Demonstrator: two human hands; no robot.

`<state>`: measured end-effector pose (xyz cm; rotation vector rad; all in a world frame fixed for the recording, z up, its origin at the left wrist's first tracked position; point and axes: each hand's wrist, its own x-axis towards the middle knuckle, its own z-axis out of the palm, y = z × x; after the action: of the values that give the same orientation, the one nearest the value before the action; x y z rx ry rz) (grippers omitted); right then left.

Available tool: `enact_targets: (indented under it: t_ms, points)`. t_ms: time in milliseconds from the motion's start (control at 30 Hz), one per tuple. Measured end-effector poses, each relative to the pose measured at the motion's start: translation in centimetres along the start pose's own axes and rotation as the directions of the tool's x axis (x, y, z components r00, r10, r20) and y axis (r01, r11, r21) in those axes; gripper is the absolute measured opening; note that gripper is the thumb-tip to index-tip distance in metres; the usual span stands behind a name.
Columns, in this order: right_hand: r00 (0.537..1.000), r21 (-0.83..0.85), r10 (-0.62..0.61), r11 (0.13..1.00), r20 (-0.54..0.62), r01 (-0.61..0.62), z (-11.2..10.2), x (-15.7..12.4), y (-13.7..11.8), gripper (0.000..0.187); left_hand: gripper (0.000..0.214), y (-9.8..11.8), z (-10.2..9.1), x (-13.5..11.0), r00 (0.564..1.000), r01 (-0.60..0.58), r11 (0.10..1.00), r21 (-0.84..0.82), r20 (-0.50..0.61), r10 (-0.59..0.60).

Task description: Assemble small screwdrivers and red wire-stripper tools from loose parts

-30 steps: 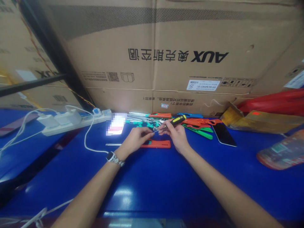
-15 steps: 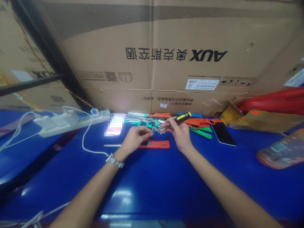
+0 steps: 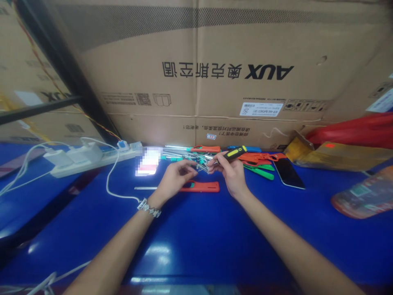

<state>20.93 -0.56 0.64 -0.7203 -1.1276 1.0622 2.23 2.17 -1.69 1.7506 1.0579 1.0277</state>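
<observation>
Closed around a screwdriver with a black and yellow handle (image 3: 235, 153), my right hand (image 3: 231, 174) also has its fingertips near some small metal pieces (image 3: 202, 167). My left hand (image 3: 175, 178) is pinched beside those pieces; what lies between its fingertips is too small to make out. Below the fingers an orange stick lighter (image 3: 204, 187) rests on the blue table, its metal tube pointing left. Behind both hands lies a pile of lighter parts: an orange lighter body (image 3: 209, 149), metal tubes (image 3: 176, 152), orange casings (image 3: 254, 157) and green casings (image 3: 262, 172).
A lit phone (image 3: 150, 162) lies left of the pile, and a dark phone (image 3: 288, 173) lies right. A white power strip (image 3: 64, 167) with chargers and cables is at left. At right are an open yellowish box (image 3: 337, 157) and a bottle (image 3: 364, 196). A large carton (image 3: 199, 49) stands behind.
The screwdriver handle has tilted very slightly in my right hand. Both hands otherwise stay in nearly the same place, and the lighter and parts have not visibly moved.
</observation>
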Motion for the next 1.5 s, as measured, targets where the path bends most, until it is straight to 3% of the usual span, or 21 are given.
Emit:
enact_targets:
  t_ms: [100, 367, 633, 1067, 1500]
  points:
    - [1.000, -0.022, -0.002, 1.000, 0.028, 0.003, 0.3, -0.2, -0.1, 0.029, 0.050, 0.2, 0.2, -0.3, 0.998, -0.070, 0.995, 0.074, -0.002, 0.070]
    - [0.994, -0.123, -0.039, 0.991, 0.098, 0.051, 0.7, -0.6, 0.2, 0.031, 0.044, 1.0, 0.6, -0.7, 0.986, -0.168, 0.942, 0.292, 0.059, 0.157]
    - [0.991, -0.172, -0.072, 0.981, 0.108, 0.090, 0.6, -0.7, 0.3, 0.029, 0.045, 0.4, 0.6, -0.7, 0.984, -0.179, 0.933, 0.311, 0.076, 0.163]
    - [0.990, -0.164, -0.083, 0.981, 0.111, 0.101, 0.3, -0.5, 0.5, 0.029, 0.042, 1.2, 0.6, -0.8, 0.987, -0.157, 0.920, 0.360, 0.077, 0.138]
    - [0.996, -0.205, -0.060, 0.976, 0.066, 0.072, 0.1, -0.1, 0.6, 0.032, 0.034, 1.4, 0.9, -1.0, 0.974, -0.225, 0.839, 0.495, 0.109, 0.197]
